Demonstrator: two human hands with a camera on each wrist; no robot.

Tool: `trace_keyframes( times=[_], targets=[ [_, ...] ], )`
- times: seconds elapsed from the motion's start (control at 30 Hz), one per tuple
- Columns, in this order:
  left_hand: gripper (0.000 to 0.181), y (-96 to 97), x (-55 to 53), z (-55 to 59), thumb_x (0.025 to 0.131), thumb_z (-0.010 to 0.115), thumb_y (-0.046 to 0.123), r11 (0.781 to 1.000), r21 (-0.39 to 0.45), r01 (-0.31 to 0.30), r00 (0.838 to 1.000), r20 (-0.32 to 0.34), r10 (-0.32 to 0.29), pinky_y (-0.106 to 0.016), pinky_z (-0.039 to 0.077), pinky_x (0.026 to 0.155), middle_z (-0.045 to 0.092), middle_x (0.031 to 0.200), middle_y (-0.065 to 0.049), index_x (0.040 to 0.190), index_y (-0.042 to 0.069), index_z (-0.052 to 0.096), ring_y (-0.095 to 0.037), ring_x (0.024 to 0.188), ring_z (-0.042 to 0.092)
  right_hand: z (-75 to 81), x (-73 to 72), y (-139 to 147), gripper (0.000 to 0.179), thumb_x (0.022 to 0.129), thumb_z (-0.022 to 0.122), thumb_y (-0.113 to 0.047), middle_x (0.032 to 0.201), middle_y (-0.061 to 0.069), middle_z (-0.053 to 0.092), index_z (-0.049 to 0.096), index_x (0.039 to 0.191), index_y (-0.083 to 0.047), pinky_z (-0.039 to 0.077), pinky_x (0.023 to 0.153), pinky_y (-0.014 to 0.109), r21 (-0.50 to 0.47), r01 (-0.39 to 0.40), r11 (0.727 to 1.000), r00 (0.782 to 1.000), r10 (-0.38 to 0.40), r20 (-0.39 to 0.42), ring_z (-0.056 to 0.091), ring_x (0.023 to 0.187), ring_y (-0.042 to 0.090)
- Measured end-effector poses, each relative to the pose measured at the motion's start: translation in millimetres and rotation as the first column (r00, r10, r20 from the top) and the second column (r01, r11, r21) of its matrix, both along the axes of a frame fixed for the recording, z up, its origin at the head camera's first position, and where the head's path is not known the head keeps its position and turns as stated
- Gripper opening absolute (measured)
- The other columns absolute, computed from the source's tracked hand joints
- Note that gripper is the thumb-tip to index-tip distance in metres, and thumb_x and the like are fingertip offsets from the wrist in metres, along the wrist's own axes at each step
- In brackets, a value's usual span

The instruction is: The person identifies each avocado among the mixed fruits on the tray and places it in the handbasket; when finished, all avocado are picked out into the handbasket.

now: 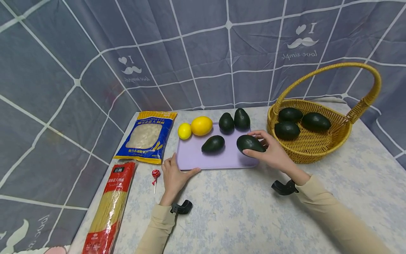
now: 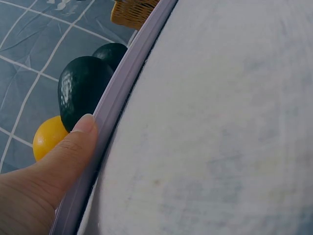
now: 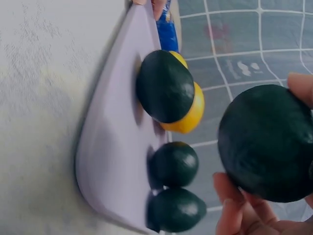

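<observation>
My right hand [image 1: 273,151] grips a dark green avocado [image 1: 248,143] above the right end of a lilac tray [image 1: 207,163]. In the right wrist view the held avocado [image 3: 266,142] looks large, with fingers around it. At the tray's front left corner, my left hand [image 1: 173,178] spreads its thumb along the front rim and its fingers by the left side. The left wrist view shows the thumb [image 2: 73,149] lying straight on the rim. One avocado [image 1: 213,144] lies mid-tray, and two more avocados [image 1: 226,123] stand side by side at the back. A yellow lemon [image 1: 184,131] and a larger orange-yellow fruit [image 1: 202,126] sit at the back left.
Right of the tray stands a wicker basket [image 1: 311,155] with a tall handle, holding three avocados [image 1: 287,130]. To the left lie a blue and yellow pasta bag [image 1: 146,137], a red spaghetti pack [image 1: 111,208] and a red lollipop [image 1: 155,173]. A checked cloth hangs behind.
</observation>
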State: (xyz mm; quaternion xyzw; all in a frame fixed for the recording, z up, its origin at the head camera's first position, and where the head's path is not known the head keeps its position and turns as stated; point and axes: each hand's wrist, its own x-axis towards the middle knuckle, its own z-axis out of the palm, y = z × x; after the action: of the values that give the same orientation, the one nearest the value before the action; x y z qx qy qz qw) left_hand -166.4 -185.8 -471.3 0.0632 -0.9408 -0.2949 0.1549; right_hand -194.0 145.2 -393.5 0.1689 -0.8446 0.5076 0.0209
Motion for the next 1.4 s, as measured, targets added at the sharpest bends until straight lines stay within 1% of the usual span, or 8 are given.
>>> trace_keyframes(
  times=[0.27,0.37,0.5,0.63,0.83,0.93,1.23,1.4],
  targets=[
    [0.115,0.4,0.2,-1.3,0.056,0.087,0.053,1.0,-0.002,-0.007,1.0,0.003,0.007,-0.046,0.034,0.086,0.041,0.117,-0.027,0.141,-0.007,0.037,-0.038,0.11,0.035,35.1,23.9,9,0.053,0.081,0.074,-0.005,0.119,0.014,0.053,0.05,0.128,-0.001,0.042,0.077,0.024,-0.11,0.051,0.993,0.994,-0.061,-0.096,0.051,0.099,0.02],
    [0.115,0.2,0.1,-2.2,0.056,0.086,0.054,1.0,-0.002,-0.006,1.0,0.003,0.006,-0.046,0.035,0.086,0.041,0.117,-0.028,0.141,-0.007,0.037,-0.038,0.11,0.035,31.4,21.1,19,0.056,0.081,0.073,-0.002,0.122,0.009,0.05,0.048,0.131,-0.002,0.041,0.079,0.018,-0.166,0.071,0.984,0.987,-0.093,-0.133,0.049,0.103,0.012],
    [0.115,0.0,0.3,-3.0,0.056,0.086,0.054,1.0,0.002,-0.005,1.0,0.005,0.005,-0.046,0.035,0.086,0.041,0.118,-0.028,0.141,-0.007,0.037,-0.038,0.11,0.034,24.1,15.1,36,0.06,0.079,0.072,0.005,0.123,0.002,0.049,0.046,0.132,-0.003,0.043,0.079,0.016,-0.258,0.088,0.962,0.971,-0.141,-0.193,0.051,0.102,0.013],
    [0.115,-0.3,0.0,-2.8,0.057,0.087,0.053,1.0,0.006,-0.008,1.0,0.008,0.008,-0.046,0.035,0.086,0.041,0.118,-0.027,0.141,-0.007,0.037,-0.037,0.11,0.034,26.2,14.7,48,0.059,0.077,0.069,0.012,0.124,0.004,0.047,0.047,0.129,-0.003,0.041,0.083,0.017,-0.39,0.072,0.918,0.954,-0.177,-0.242,0.049,0.104,0.017],
    [0.115,-0.5,-1.0,-2.4,0.058,0.086,0.053,1.0,0.018,-0.011,1.0,0.02,0.01,-0.046,0.035,0.085,0.04,0.118,-0.026,0.142,-0.007,0.036,-0.037,0.111,0.033,33.4,15.6,64,0.055,0.074,0.067,0.015,0.12,0.01,0.047,0.049,0.124,-0.002,0.041,0.087,0.018,-0.579,0.029,0.815,0.938,-0.222,-0.266,0.051,0.103,0.018],
    [0.115,-0.3,-1.1,-1.8,0.057,0.087,0.053,1.0,0.014,-0.008,1.0,0.014,0.008,-0.046,0.035,0.086,0.04,0.119,-0.027,0.141,-0.007,0.036,-0.037,0.111,0.033,36.0,16.0,73,0.055,0.074,0.066,0.015,0.119,0.011,0.048,0.05,0.124,-0.002,0.043,0.083,0.017,-0.61,0.052,0.791,0.929,-0.262,-0.261,0.051,0.102,0.018],
    [0.115,-0.4,-1.3,-1.8,0.057,0.087,0.053,1.0,0.018,-0.005,1.0,0.01,0.005,-0.046,0.035,0.086,0.041,0.116,-0.025,0.142,-0.006,0.036,-0.037,0.11,0.033,42.6,11.8,107,0.055,0.074,0.066,0.018,0.123,0.011,0.049,0.052,0.125,0.002,0.044,0.081,0.016,-0.6,0.13,0.789,0.896,-0.352,-0.269,0.051,0.102,0.017],
    [0.115,-0.4,-1.8,-2.2,0.056,0.087,0.052,1.0,0.022,-0.004,1.0,0.0,0.004,-0.045,0.034,0.085,0.041,0.114,-0.024,0.142,-0.005,0.036,-0.036,0.108,0.034,48.6,6.1,130,0.056,0.077,0.068,0.01,0.12,0.001,0.051,0.053,0.129,-0.003,0.044,0.072,0.014,-0.372,0.336,0.866,0.85,-0.448,-0.276,0.055,0.084,0.01]
  ],
)
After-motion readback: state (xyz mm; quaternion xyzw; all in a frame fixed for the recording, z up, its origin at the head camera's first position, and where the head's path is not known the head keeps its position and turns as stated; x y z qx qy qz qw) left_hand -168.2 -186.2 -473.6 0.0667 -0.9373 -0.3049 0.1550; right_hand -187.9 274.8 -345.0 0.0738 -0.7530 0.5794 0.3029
